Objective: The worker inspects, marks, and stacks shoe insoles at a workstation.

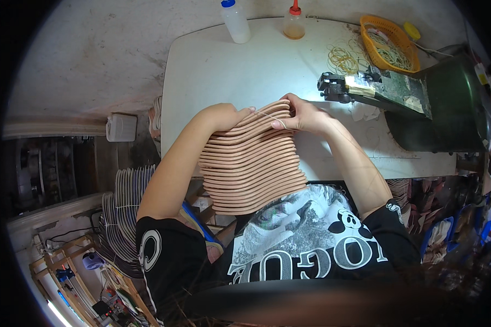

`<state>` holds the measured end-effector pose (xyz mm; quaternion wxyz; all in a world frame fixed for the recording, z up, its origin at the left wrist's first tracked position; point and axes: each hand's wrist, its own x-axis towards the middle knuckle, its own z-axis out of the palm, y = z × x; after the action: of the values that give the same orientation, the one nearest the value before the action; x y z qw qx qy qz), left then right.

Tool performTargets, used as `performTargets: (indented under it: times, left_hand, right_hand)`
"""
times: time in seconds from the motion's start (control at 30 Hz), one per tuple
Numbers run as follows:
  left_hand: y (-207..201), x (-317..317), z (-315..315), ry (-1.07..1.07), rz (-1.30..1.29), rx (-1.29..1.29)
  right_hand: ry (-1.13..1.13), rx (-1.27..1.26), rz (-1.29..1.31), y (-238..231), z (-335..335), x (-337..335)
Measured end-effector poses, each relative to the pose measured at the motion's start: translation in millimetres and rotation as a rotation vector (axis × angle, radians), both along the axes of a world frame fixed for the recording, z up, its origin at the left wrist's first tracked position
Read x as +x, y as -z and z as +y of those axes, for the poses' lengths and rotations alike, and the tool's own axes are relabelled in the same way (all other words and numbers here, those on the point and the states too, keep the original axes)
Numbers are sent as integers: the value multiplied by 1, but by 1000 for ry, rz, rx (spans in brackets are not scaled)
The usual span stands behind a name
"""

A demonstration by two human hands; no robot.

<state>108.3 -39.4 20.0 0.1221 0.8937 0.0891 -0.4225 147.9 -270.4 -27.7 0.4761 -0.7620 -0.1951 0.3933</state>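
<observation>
A tall stack of pinkish-tan, wavy-edged pieces that look like shoe insoles (251, 169) leans from my lap against the table edge. My left hand (223, 116) is closed at the stack's far left corner, its thumb and finger pinching a thin pale band (266, 115). The band runs across the far end of the stack to my right hand (306, 116). That hand grips the far right corner, thumb on the near side with the band passing by it and fingers behind. Some fingertips of both hands are hidden behind the pieces.
A dark green machine (442, 103) reaches over the right of the white table (202, 65). Behind it sit loose yellow bands (342, 60) and an orange basket (390, 46) of bands. Two squeeze bottles, blue-capped (236, 24) and red-tipped (294, 26), stand at the back. Tied bundles (123, 207) lie left.
</observation>
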Motion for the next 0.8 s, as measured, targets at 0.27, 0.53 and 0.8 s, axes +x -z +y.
performTargets:
  times: [0.27, 0.53, 0.8]
  left_hand:
    - [3, -30, 21, -1, -80, -256]
    - [5, -57, 41, -61, -66, -206]
    - [18, -97, 67, -108, -121, -133]
  right_hand:
    - [-103, -37, 61, -15, -9, -11]
    - [-302, -49, -7, -3, -28, -47]
    - [-363, -31, 326, -17, -53, -82]
